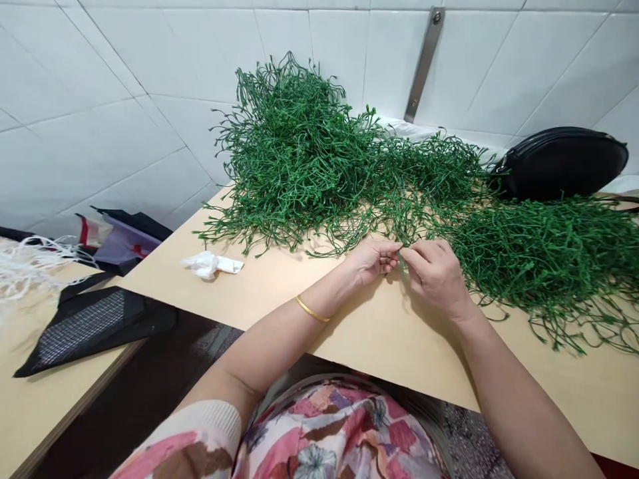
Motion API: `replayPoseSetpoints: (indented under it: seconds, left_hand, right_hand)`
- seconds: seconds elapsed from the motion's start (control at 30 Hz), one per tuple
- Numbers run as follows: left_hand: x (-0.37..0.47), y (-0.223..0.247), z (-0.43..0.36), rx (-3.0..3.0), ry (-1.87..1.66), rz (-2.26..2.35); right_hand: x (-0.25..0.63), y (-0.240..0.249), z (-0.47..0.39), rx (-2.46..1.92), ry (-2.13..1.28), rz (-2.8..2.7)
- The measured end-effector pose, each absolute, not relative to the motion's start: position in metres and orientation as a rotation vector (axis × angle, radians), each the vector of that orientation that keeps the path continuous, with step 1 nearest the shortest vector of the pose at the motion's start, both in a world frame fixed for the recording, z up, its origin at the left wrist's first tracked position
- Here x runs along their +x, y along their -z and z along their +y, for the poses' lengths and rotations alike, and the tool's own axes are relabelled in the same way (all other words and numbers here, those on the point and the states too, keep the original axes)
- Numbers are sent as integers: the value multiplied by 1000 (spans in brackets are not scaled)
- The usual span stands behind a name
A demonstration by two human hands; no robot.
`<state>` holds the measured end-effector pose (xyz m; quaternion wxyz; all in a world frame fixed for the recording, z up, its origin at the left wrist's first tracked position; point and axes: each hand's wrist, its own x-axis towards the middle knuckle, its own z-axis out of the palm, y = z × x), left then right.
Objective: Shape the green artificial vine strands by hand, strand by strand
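Note:
Over the front part of the table (pixel 359 332), both of my hands meet at their fingertips. My left hand (pixel 375 259) is closed in a pinch on a thin green plastic stem, mostly covered by the fingers. My right hand (pixel 435 274) is curled, its thumb and forefinger closed at the same stem, with little of it showing. Just beyond the hands spreads a large heap of green artificial plant stems (pixel 299 146) with small tips. A second pile of green stems (pixel 544 259) lies to the right of my right hand.
A crumpled white tissue (pixel 204 265) lies at the table's left. Behind the right pile stands a black bag (pixel 564 163). White strands (pixel 34 266) and a black mesh-patterned pouch (pixel 90 326) rest on another table at left. A tiled wall (pixel 200 53) closes off the back.

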<state>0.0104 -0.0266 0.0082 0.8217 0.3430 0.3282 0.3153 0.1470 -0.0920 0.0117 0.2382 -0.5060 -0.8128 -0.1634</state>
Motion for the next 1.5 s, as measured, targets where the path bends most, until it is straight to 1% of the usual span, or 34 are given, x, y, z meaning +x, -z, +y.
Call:
replayPoseSetpoints:
  seconds: [0.23,0.43,0.73,0.87,1.17,1.23,1.37,1.43,1.5]
  left_hand:
    - [15,-9,-31,792,-884,597]
    - [15,-5,-29,775,-815,550]
    - [15,-5,-27,876,-777,701]
    - [19,-2,-29,904,-845,750]
    - [30,-2,-41,817,-1005,825]
    - [31,-2,-38,819,-1022,844]
    - [29,-1,-26,755,-1046,920]
    - [26,-1,-24,793,-1010,898]
    - [23,1,-23,839,-953,825]
  right_hand:
    - [145,-10,-89,-1544,522,-2089]
    - [142,-6,-88,-1663,610,-2184]
    - [140,-4,-88,-1633,737,-2287]
    - [136,-4,-89,-1607,774,-2304]
    - [133,-14,-91,-1571,659,-2369]
    - [124,-15,-97,-1503,543,-2393]
    - [95,-25,-118,-1141,247,-2514]
    - [97,-35,-122,-1135,311,-2422]
    - [120,-50,-119,-1311,437,-2242]
